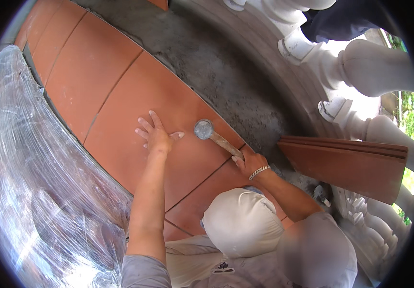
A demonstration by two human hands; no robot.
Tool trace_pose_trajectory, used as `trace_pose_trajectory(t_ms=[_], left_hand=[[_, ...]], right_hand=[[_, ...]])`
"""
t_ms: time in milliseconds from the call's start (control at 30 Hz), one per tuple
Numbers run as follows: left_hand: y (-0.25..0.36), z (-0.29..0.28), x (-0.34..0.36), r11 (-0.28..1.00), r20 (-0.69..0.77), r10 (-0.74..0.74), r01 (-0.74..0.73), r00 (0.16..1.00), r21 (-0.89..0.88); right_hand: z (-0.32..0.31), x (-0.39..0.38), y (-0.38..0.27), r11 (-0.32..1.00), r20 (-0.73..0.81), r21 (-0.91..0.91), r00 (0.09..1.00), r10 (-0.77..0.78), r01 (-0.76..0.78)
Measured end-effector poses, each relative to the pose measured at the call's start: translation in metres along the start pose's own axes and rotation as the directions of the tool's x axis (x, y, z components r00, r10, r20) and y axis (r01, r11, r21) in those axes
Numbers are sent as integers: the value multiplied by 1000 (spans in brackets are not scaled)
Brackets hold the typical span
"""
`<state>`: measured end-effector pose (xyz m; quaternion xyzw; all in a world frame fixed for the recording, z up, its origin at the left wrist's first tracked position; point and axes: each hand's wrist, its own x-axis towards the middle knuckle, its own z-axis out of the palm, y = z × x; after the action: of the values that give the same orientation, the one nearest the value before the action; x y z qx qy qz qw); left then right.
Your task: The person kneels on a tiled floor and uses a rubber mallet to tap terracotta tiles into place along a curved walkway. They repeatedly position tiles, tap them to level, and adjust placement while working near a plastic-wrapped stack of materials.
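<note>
My left hand (pixel 159 139) lies on a large terracotta floor tile (pixel 187 163) with its fingers spread, holding nothing. To its right, my right hand (pixel 253 163) is closed around the wooden handle of a mallet (pixel 226 145). The mallet's round grey head is over the same tile, right of my left fingertips; whether it touches the surface I cannot tell. A chain bracelet circles my right wrist. Narrow dark joints separate this tile from the neighbouring tile (pixel 84 79) farther up and from those nearer my knees.
Bare grey mortar (pixel 226 79) runs along the tiles' right edge. Several loose terracotta tiles (pixel 341 168) lean against a pale balustrade (pixel 368 67) on the right. Something bulky in clear plastic wrap (pixel 48 177) lines the left side. My bent knee (pixel 240 223) is near the lower middle.
</note>
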<state>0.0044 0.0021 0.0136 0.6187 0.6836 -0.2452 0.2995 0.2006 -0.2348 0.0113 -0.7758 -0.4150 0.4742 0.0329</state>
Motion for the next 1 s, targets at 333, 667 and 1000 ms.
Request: trace_pose_trajectory(t_ms=[333,667,1000], left_hand=[[-6,6,13,999,-21,3,-3,1000,40],[-1,-4,2,1000,-5,0,0,1000,13],[-1,-5,0,1000,-10,15,-15,1000,-3]], right_hand=[[-8,23,-37,992,-32,62,994,-106,108],[-1,28,-39,989,-150,-32,977,-150,147],[1,34,-51,995,-58,56,995,-76,79]])
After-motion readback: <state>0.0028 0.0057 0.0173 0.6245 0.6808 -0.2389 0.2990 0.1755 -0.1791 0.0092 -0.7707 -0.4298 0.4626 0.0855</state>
